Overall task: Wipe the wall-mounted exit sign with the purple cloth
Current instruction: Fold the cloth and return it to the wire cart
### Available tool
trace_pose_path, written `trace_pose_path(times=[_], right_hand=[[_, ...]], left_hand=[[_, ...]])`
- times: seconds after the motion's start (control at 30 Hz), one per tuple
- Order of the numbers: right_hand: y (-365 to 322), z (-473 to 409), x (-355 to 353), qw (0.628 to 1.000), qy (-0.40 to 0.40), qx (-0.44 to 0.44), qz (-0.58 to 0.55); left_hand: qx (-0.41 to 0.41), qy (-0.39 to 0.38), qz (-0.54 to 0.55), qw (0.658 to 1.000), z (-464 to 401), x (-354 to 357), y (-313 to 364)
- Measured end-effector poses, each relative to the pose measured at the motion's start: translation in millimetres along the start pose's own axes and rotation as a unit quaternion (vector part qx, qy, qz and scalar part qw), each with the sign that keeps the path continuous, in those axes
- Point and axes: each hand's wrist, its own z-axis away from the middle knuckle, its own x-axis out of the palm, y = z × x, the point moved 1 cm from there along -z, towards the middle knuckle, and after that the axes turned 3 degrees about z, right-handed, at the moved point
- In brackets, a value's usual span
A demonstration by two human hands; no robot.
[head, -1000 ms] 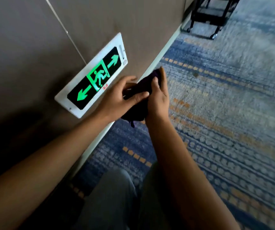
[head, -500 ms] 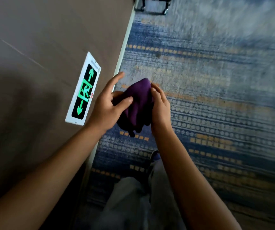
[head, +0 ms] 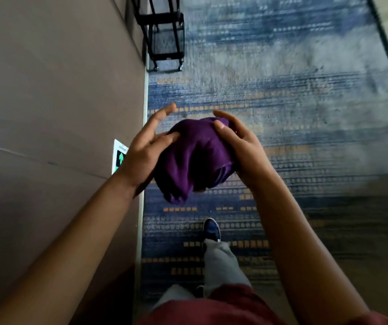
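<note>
A: While the right hand clutched the bunched purple cloth, the left hand pressed its side, fingers spread loose.
B: Sign?
A: Exit sign was on the wall, mostly hidden behind the left wrist, cloth held clear of it.

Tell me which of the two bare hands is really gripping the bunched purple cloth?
The right hand: its fingers curl around the bunched purple cloth. The left hand only rests against its other side, fingers stretched out straight.
</note>
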Motion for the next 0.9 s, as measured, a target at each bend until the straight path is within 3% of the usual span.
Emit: trace_pose_path(times=[0.17, 0.33, 0.47, 0.57, 0.67, 0.77, 0.9], right_hand=[[-66, 2, -5, 0.993, 0.030, -0.097, 0.065], [-117, -5, -10, 0.976, 0.049, -0.185, 0.103], [-144, -19, -17, 0.965, 0.043, -0.216, 0.142], [-153, -38, -20, 0.920, 0.098, -0.257, 0.280], [-157, -60, -16, 0.878, 0.135, -0.280, 0.364], [-170, -92, -13, 0.896, 0.140, -0.249, 0.339], [-200, -147, -5, 0.939, 0.128, -0.227, 0.224]], left_hand=[[-0.006, 0.044, -0.001, 0.999, -10, 22, 34], [-0.041, -0.021, -0.012, 0.999, -21, 36, 41], [0.047, 0.065, -0.034, 0.996, -47, 33, 71], [0.113, 0.128, -0.056, 0.984, -73, 20, 96], [0.121, 0.145, -0.065, 0.980, -104, 14, 104], [0.097, 0.170, -0.028, 0.980, -143, 9, 107], [0.007, 0.116, 0.076, 0.990, -201, -2, 127]])
